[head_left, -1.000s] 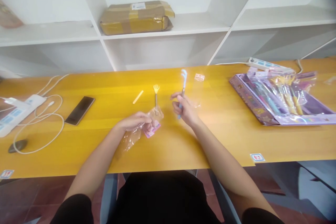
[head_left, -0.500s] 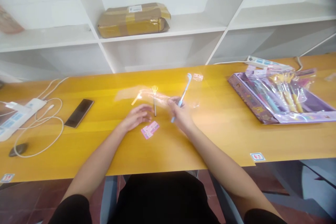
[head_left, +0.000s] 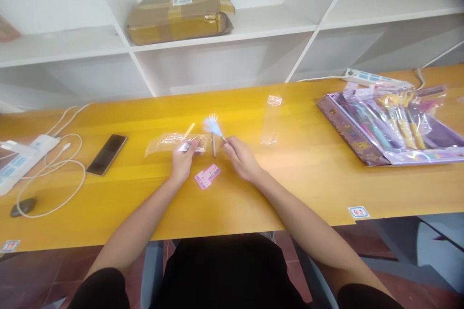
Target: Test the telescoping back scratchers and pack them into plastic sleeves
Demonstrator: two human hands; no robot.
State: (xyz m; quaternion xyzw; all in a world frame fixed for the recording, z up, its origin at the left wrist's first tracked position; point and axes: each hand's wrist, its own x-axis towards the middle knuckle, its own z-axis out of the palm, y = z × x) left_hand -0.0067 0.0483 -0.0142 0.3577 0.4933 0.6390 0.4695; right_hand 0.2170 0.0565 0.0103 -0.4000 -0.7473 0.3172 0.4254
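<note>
Bare desk (head_left: 308, 164) right of hands; phone (head_left: 107, 154), probably cables (head_left: 54, 174), crowd left.

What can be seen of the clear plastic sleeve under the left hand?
The clear plastic sleeve is a long, narrow, see-through bag, glossy and slightly crinkled. It lies flat on the yellow table, running left to right. The left hand pinches its right end, where something small and printed shows through the film; what that is cannot be read. The rest of the sleeve looks flat, its left end free on the wood.
</note>
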